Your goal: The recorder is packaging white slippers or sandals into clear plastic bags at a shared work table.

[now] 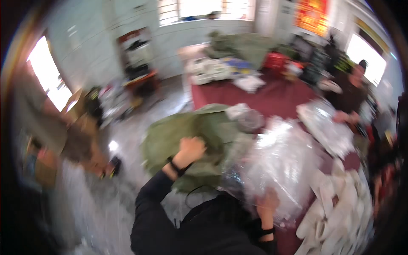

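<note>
A large green cloth sack (168, 134) hangs at the table's near left side, with a darker fold showing at its middle. My left hand (191, 149) is closed in a fist on that fold, gripping the cloth. My right hand (267, 202) is low against a big, shiny clear plastic bag (284, 155). Blur and the plastic hide its fingers, so its grip cannot be made out. What the clear bag contains is too blurred to tell.
White, elongated cloth-like pieces (335, 208) are heaped at the near right of the dark red table (255, 100). Stacked pale packs (212, 70) lie at the back. A co-worker (348, 91) handles another clear bag (325, 123) at right; a person (55, 123) stands left.
</note>
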Motion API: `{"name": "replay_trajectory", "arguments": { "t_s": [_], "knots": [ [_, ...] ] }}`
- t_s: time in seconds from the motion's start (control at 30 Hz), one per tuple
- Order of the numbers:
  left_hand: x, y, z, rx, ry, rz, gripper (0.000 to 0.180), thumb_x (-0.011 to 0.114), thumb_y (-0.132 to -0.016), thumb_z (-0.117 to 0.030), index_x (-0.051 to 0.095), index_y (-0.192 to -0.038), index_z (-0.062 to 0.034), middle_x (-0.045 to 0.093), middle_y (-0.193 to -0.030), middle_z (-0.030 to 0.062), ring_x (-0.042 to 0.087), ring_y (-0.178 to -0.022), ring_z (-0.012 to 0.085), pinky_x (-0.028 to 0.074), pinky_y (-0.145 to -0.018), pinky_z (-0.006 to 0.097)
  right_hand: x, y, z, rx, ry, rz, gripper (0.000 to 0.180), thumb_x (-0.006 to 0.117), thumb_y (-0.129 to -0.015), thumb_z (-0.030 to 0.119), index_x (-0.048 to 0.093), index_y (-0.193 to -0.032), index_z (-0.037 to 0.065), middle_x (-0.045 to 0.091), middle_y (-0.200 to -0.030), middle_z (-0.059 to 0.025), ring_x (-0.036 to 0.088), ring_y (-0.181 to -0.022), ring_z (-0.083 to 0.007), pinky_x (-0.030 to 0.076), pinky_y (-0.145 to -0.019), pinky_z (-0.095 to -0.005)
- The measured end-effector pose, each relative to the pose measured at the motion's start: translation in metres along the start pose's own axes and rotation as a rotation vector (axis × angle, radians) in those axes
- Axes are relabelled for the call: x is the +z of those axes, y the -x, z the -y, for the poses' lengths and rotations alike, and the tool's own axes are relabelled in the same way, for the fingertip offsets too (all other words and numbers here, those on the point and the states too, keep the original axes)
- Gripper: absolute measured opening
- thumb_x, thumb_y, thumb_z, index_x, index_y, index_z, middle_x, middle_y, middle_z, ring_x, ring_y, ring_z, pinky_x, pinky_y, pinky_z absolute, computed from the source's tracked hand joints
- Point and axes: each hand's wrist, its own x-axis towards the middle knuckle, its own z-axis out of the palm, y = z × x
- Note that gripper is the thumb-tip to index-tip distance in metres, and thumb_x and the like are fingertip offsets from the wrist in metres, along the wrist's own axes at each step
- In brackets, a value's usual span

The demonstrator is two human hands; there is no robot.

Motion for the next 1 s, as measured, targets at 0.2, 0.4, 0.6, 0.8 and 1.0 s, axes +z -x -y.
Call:
{"name": "replay_trajectory", "arguments": {
  "t_s": [0.2, 0.4, 0.6, 0.8, 1.0],
  "knots": [
    [-0.009, 0.023, -0.087, 0.866, 0.781, 0.733, 0.027, 0.047, -0.092, -0.022, 0.061, -0.106, -0.0035, 0.064, -0.101, 0.0155, 0.06, -0.095, 0.0299, 0.047, -0.083, 0.036, 0.019, -0.017, -0.028, -0.023, -0.089, 0.213, 0.057, 0.06, -0.077, 0.056, 0.059, -0.12, 0.018, 0.048, -0.133, -0.0156, 0.052, -0.113, -0.0336, 0.043, -0.091, -0.0416],
    [-0.006, 0.024, -0.17, 1.078, 0.714, 0.385, 0.044, 0.056, -0.086, -0.021, 0.048, -0.127, -0.0044, 0.058, -0.109, 0.0234, 0.055, -0.101, 0.0394, 0.045, -0.088, 0.04, 0.076, 0.011, -0.052, -0.192, -0.621, 0.235, 0.059, 0.049, -0.088, 0.048, 0.04, -0.136, 0.013, 0.053, -0.126, -0.0165, 0.052, -0.112, -0.033, 0.04, -0.094, -0.0398],
    [0.018, 0.005, -0.214, 0.959, 0.507, -0.003, 0.053, 0.057, -0.084, -0.038, 0.047, -0.13, -0.0128, 0.041, -0.129, 0.0236, 0.036, -0.121, 0.0422, 0.024, -0.097, 0.065, -0.001, -0.004, -0.018, 0.365, -0.383, 0.268, 0.069, 0.058, -0.083, 0.041, 0.034, -0.137, 0.006, 0.057, -0.116, -0.022, 0.055, -0.106, -0.0365, 0.044, -0.09, -0.0416],
    [0.054, -0.03, -0.251, 0.838, 0.46, -0.067, 0.052, 0.057, -0.084, -0.038, 0.046, -0.13, -0.0167, 0.041, -0.131, 0.0207, 0.035, -0.122, 0.0418, 0.015, -0.097, 0.071, 0.012, 0.025, -0.012, 0.073, -0.213, -0.199, 0.067, 0.059, -0.083, 0.04, 0.036, -0.136, 0.005, 0.06, -0.108, -0.0156, 0.056, -0.1, -0.0312, 0.044, -0.085, -0.0418],
    [0.086, -0.05, -0.27, 0.844, 0.461, 0.004, 0.054, 0.055, -0.084, -0.041, 0.043, -0.133, -0.0223, 0.036, -0.137, 0.0205, 0.027, -0.129, 0.045, 0.011, -0.097, 0.073, 0.022, 0.039, -0.013, 0.015, -0.311, -0.311, 0.061, 0.062, -0.081, 0.037, 0.044, -0.13, 0.006, 0.057, -0.116, -0.0138, 0.054, -0.103, -0.0308, 0.041, -0.088, -0.0413]
  ]
}}
